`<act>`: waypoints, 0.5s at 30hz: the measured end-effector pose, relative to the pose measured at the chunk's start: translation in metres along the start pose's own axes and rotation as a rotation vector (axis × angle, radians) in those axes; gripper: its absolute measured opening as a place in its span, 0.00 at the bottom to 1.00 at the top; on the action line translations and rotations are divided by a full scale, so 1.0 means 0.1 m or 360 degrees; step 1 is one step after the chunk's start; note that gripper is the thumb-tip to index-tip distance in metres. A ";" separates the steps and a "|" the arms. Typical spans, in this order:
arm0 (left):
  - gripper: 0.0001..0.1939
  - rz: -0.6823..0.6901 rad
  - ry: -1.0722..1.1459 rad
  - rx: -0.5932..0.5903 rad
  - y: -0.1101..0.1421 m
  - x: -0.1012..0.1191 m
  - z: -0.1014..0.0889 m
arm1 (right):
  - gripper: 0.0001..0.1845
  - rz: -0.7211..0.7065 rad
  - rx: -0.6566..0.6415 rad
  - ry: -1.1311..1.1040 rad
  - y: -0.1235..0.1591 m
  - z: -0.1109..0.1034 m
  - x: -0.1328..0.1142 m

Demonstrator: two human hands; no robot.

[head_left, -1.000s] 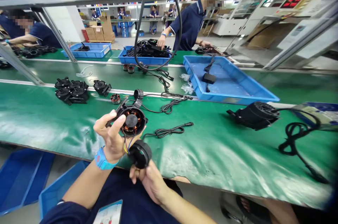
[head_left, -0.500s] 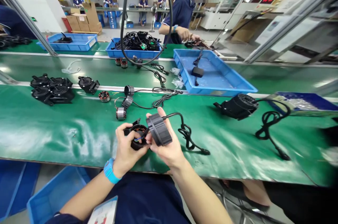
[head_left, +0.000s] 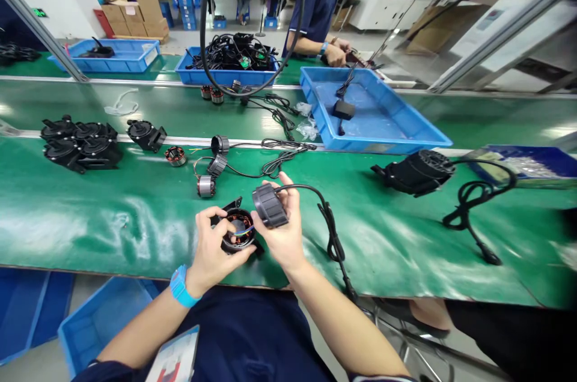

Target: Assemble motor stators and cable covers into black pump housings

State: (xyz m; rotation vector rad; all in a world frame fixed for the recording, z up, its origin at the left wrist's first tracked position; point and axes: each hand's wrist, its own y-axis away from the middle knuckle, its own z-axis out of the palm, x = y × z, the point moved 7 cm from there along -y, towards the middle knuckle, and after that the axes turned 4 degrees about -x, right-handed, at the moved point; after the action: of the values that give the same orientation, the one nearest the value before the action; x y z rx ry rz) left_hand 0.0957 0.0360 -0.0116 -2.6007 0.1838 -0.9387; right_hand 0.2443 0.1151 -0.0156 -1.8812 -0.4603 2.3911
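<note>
The left hand (head_left: 217, 248) grips the motor housing (head_left: 240, 221) close to the coloured wires (head_left: 246, 230); the right hand (head_left: 286, 239) grips the black cap (head_left: 269, 206) just beside it, its cable (head_left: 334, 242) trailing outward from that hand. Hold both parts close, leaving the wires slack and unpinched.

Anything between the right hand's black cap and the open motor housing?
Yes: thin wires run across the gap from the motor housing toward the black cap, and the left hand partly covers the housing's opening. No loose part visible between.
</note>
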 end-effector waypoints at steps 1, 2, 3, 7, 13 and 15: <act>0.20 0.0048 0.0027 0.0007 0.01 -0.01 -0.01 | 0.45 -0.0013 -0.0086 0.0037 0.00 -0.01 0.02; 0.20 0.0100 0.0055 0.0017 0.02 -0.01 -0.01 | 0.44 -0.0023 -0.0164 0.0068 0.00 -0.02 0.03; 0.20 0.0153 0.0084 0.0033 0.03 -0.01 -0.02 | 0.43 -0.0031 -0.0230 0.0092 0.00 -0.02 0.03; 0.13 0.0325 0.0196 0.0045 0.04 -0.02 -0.03 | 0.44 -0.0043 -0.0456 0.0178 -0.03 0.03 -0.01; 0.11 0.0450 0.0221 -0.0134 -0.04 -0.11 -0.10 | 0.51 -0.0044 -0.0868 0.0728 -0.08 0.07 -0.11; 0.11 0.0456 0.0163 -0.0129 -0.07 -0.17 -0.19 | 0.50 -0.0090 -0.1102 0.0817 -0.06 0.07 -0.17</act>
State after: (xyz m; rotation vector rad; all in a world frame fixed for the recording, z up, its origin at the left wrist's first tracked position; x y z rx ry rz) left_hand 0.0705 0.0412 -0.0055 -2.5092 0.6155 -0.9762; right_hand 0.2410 0.1159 0.0030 -2.5668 -1.3771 1.7080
